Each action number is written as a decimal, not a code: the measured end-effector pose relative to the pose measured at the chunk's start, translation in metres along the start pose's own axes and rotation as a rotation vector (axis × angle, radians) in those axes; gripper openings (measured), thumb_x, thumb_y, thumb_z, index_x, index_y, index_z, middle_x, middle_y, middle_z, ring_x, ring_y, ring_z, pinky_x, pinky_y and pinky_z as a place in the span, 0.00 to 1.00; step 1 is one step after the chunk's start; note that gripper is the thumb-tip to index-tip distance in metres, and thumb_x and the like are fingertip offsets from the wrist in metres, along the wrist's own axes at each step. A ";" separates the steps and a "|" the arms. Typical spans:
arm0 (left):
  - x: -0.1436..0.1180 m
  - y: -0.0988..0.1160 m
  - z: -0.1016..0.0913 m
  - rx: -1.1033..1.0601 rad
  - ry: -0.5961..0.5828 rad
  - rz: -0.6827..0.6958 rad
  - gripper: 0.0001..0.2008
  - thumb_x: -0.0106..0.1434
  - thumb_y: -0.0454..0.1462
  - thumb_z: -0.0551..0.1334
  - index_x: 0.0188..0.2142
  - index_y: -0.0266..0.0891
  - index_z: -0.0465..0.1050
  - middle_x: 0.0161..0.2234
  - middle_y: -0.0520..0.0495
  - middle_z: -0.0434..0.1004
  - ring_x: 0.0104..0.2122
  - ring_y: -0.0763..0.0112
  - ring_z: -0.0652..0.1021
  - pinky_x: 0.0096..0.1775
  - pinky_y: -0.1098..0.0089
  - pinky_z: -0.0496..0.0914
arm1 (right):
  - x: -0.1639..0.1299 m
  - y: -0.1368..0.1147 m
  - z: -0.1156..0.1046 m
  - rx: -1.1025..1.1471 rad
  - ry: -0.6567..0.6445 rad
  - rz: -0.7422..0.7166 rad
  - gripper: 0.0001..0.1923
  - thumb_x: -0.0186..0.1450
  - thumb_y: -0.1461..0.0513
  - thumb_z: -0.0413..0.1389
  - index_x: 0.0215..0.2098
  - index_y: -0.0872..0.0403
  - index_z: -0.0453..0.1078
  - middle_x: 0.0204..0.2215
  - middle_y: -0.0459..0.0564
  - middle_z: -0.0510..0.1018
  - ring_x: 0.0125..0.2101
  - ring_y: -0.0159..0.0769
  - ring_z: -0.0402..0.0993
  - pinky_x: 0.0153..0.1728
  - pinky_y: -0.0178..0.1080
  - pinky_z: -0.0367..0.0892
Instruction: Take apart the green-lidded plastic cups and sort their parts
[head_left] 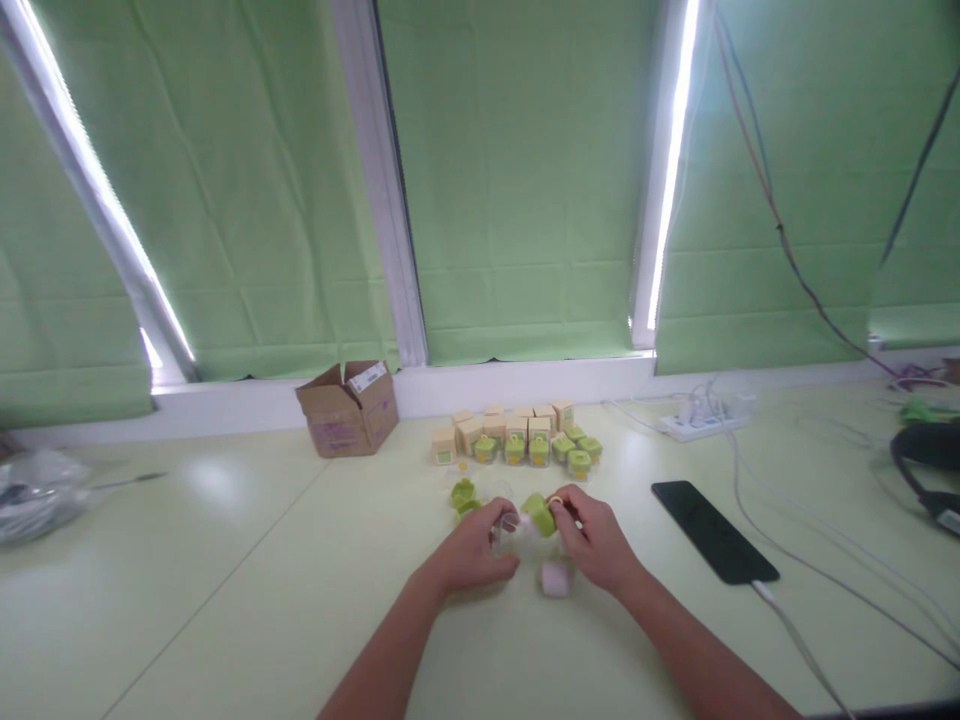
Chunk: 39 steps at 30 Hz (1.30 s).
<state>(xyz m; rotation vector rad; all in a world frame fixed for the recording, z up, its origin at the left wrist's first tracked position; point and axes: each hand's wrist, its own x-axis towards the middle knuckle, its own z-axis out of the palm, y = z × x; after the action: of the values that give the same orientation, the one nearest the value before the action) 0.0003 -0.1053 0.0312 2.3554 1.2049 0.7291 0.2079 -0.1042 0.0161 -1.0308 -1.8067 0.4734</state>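
Hands meet low over the tabletop [300,600]. Best to steady the clear piece and turn the green cap [538,512] squarely, I'd judge. Left hand [474,550] curls closed around that clear piece; right hand [592,540] pinches the cap between them. A pink piece [556,579] lies just beneath.

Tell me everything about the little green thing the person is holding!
The little green cap looks like smooth plastic, lime green, rounded and chunky. It is lifted just above the pale table, tilted, between both hands. The right hand pinches it from the right side, with a small yellowish ring showing at the fingers. The left hand holds a clear part pressed against its left side. How the two pieces join is too small and blurry to tell.
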 end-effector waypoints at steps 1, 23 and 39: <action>0.000 0.000 0.000 0.016 -0.002 -0.010 0.17 0.48 0.32 0.61 0.40 0.40 0.64 0.35 0.51 0.69 0.31 0.72 0.70 0.33 0.74 0.64 | 0.000 0.000 0.000 0.016 0.010 0.016 0.13 0.66 0.56 0.45 0.30 0.54 0.64 0.22 0.43 0.68 0.23 0.29 0.63 0.23 0.31 0.55; 0.002 -0.026 0.002 0.287 0.146 -0.017 0.23 0.52 0.38 0.63 0.48 0.40 0.66 0.44 0.43 0.68 0.45 0.59 0.69 0.48 0.61 0.64 | 0.003 0.011 0.004 0.143 0.036 0.134 0.15 0.65 0.52 0.46 0.28 0.53 0.63 0.20 0.43 0.67 0.21 0.30 0.60 0.22 0.31 0.56; 0.002 -0.028 0.001 0.359 0.206 0.018 0.25 0.54 0.39 0.63 0.51 0.39 0.63 0.45 0.42 0.67 0.47 0.58 0.67 0.50 0.59 0.63 | 0.002 0.012 0.009 0.438 -0.172 0.231 0.13 0.63 0.53 0.48 0.28 0.53 0.60 0.20 0.41 0.66 0.20 0.28 0.66 0.20 0.31 0.63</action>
<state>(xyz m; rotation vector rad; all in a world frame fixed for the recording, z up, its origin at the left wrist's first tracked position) -0.0157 -0.0887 0.0157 2.6310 1.5124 0.8379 0.2049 -0.0947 0.0044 -0.9108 -1.6322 1.0744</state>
